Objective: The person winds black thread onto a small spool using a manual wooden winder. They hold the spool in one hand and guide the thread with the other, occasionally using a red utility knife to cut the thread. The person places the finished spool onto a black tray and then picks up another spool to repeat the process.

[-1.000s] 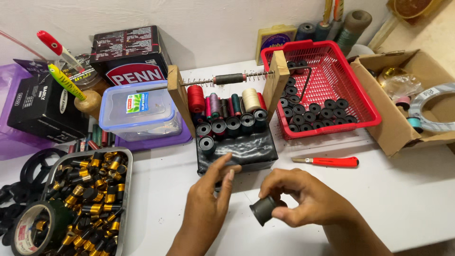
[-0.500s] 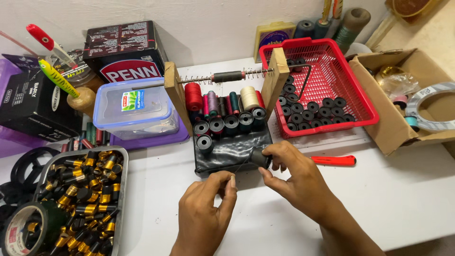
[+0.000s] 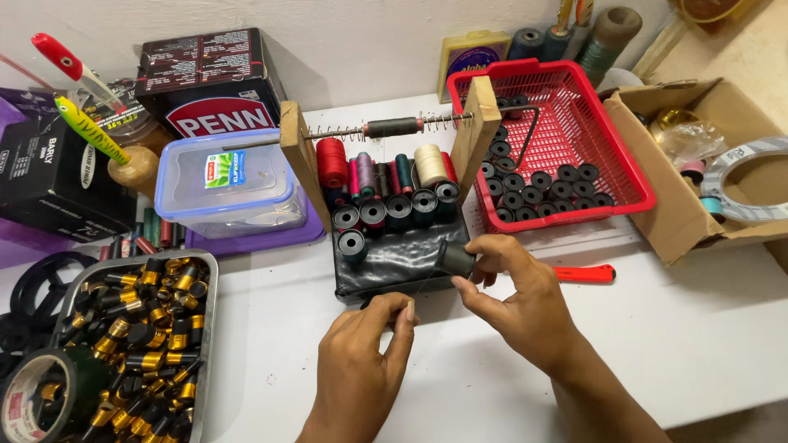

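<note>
My right hand [image 3: 517, 299] grips a small black spool [image 3: 456, 259] over the front edge of a black pad [image 3: 394, 264]. My left hand [image 3: 365, 361] pinches a thin dark thread [image 3: 427, 279] that runs up to that spool. On the pad stand several black spools [image 3: 386, 215], one apart at the left [image 3: 351, 244]. Behind them a wooden frame [image 3: 297, 160] carries a spring rod with a dark roller [image 3: 392, 126], and coloured thread reels [image 3: 332, 161] sit under it.
A red basket [image 3: 632, 184] with several black spools stands to the right, a cardboard box [image 3: 681, 213] beyond it. A red-handled tool [image 3: 584, 273] lies by my right hand. At left are a metal tray [image 3: 209, 328] of black-and-gold parts, a tape roll [image 3: 37, 394], a clear lidded tub [image 3: 226, 182].
My right hand carried the black spool forward from near the table's front to the pad's edge. My left hand drew back toward me, now pinching the thread.
</note>
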